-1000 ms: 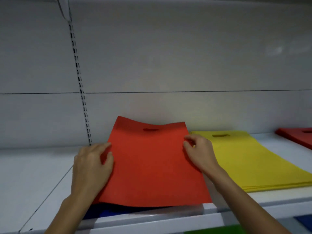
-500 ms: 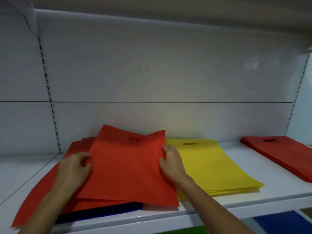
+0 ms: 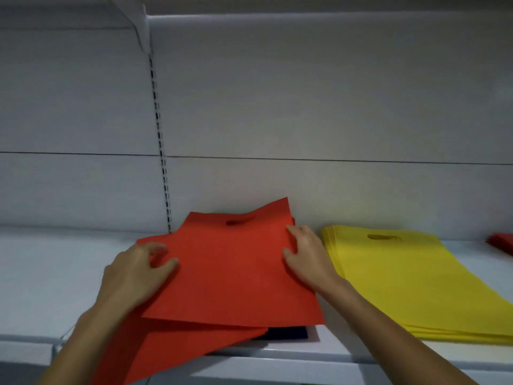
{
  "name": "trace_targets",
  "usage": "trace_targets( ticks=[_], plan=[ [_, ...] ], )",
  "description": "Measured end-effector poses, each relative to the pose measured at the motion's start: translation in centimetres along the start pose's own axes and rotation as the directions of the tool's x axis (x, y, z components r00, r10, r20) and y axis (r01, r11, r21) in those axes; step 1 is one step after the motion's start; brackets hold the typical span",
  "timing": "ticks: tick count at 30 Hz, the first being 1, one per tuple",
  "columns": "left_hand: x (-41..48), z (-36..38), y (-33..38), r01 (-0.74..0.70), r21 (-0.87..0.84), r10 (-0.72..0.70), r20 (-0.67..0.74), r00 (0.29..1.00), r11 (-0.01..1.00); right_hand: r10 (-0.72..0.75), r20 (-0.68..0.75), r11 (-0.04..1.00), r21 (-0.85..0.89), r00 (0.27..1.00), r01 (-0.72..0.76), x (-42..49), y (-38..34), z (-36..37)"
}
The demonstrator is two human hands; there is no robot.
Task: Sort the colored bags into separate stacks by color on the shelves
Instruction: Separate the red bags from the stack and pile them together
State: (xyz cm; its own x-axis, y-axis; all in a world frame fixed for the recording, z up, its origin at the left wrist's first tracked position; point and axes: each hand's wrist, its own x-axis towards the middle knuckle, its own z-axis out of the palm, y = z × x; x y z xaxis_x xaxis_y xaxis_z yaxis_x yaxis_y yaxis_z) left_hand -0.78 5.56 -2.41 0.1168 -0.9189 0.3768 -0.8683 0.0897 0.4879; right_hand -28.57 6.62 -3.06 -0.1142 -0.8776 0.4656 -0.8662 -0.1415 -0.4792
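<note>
A top red bag (image 3: 233, 270) with a cut-out handle lies on a skewed pile of red bags (image 3: 166, 345) on the white shelf (image 3: 41, 268). My left hand (image 3: 136, 276) grips its left edge, thumb on top. My right hand (image 3: 305, 257) grips its right edge, fingers curled over the upper corner. A dark blue bag (image 3: 288, 332) peeks out beneath the pile near the shelf front. Right of the pile sits a neat yellow stack (image 3: 402, 279).
Another red stack (image 3: 499, 243) shows at the far right edge of the shelf. A slotted upright (image 3: 161, 151) runs up the white back panel behind the pile. The shelf's front lip (image 3: 305, 359) runs below the bags.
The lower red bags have fanned out leftward over the shelf front, and the top bag has turned, its far right corner lifting. Both hands still hold its edges. The camera view shifted.
</note>
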Motion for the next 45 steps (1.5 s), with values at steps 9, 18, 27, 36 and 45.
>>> trace_targets(
  ticks=[9,18,27,36,45],
  plan=[
    [0.2,0.8,-3.9,0.226,0.109,-0.241,0.154,0.958,0.968,0.098,0.101,0.984,-0.161,0.990,-0.081,0.2,-0.6,1.8],
    [1.5,1.6,-2.9,0.065,-0.198,-0.050,0.082,0.995,0.978,0.071,0.054,0.989,-0.134,0.996,-0.063,-0.3,0.0,1.2],
    [0.1,3.1,0.6,-0.178,0.094,0.159,0.176,0.971,0.980,-0.089,-0.138,0.995,-0.059,0.986,0.082,-1.5,0.8,-1.0],
    [-1.4,4.4,3.9,-0.196,0.092,0.168,0.243,0.955,0.976,-0.221,-0.366,0.972,-0.004,0.904,0.236,-4.0,2.2,-4.5],
    [-3.0,4.9,8.0,-0.080,-0.191,0.136,0.302,0.943,0.978,-0.246,-0.430,0.961,0.010,0.869,0.277,-6.4,4.2,-8.8]
  ],
)
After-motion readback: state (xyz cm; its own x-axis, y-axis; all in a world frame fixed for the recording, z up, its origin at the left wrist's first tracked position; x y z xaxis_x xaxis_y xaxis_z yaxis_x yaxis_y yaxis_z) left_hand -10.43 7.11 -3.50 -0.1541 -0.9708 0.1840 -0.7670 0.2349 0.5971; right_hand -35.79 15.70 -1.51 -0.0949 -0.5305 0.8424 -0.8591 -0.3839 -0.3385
